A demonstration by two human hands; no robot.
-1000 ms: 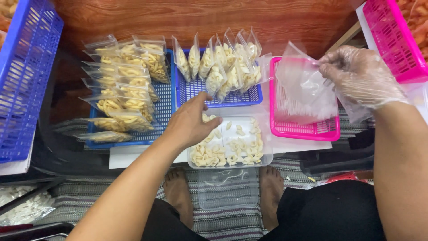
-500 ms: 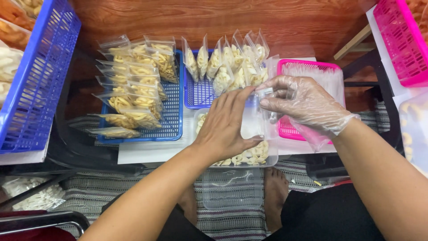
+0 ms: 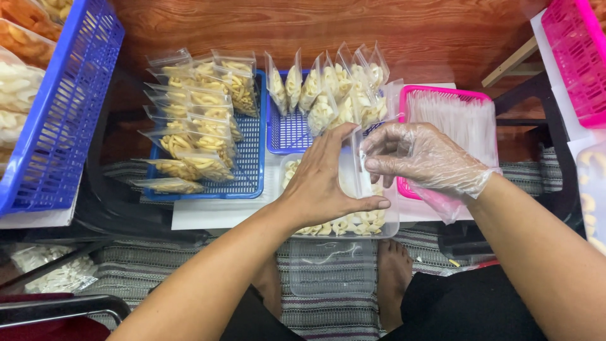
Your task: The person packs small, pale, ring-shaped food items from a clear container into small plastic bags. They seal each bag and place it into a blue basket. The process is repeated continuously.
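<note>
Presently: both hands grasp one small clear plastic bag (image 3: 355, 165) over the clear tub of pale crackers (image 3: 385, 222).

Left hand (image 3: 325, 183), bare, pinches the bag's left edge; right hand (image 3: 421, 156), in a thin transparent glove, pinches its right edge at the mouth. At 12 o'clock from the bag stands a small blue basket (image 3: 287, 129) of filled bags; at 9 o'clock, a larger blue basket (image 3: 249, 161); at 3 o'clock, a pink basket (image 3: 449, 95) of empty bags.
</note>
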